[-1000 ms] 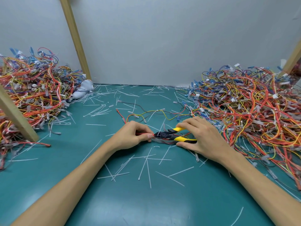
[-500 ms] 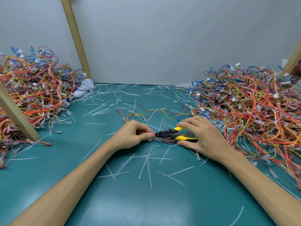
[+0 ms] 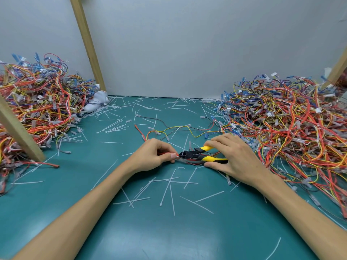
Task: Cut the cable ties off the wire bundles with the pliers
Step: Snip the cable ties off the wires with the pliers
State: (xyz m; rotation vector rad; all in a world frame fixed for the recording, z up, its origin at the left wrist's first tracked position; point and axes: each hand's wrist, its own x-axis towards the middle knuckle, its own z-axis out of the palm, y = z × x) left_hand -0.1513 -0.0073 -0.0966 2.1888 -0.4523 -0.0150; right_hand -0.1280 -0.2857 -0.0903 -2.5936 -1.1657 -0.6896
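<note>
The teal table (image 3: 169,237) carries two great heaps of wiring; the heap of wire bundles on the right (image 3: 285,132) lies just beside the working hand, the heap on the left (image 3: 37,109) well apart. Between them, near the middle, the work is done; the right hand (image 3: 236,158) is curled round the yellow handles of the pliers (image 3: 197,155), fingers over the upper handle and thumb under the lower; the left hand (image 3: 152,156) pinches a thin wire bundle (image 3: 165,153) between thumb and fingertips, its loose ends trailing away over the table behind. The black nose of the pliers lies right at the left thumb tip; whether the cutting edges have closed I cannot tell, and the tie itself is too small to make out.

To do this well, I judge, only the plastic strap should sit between the blades, slipped in flat beside the wires, not across them; the pinch should hold the bundle taut yet draw the thumb clear of the nose; then one short squeeze. Cut cable ties (image 3: 170,186) litter the table all around.
</note>
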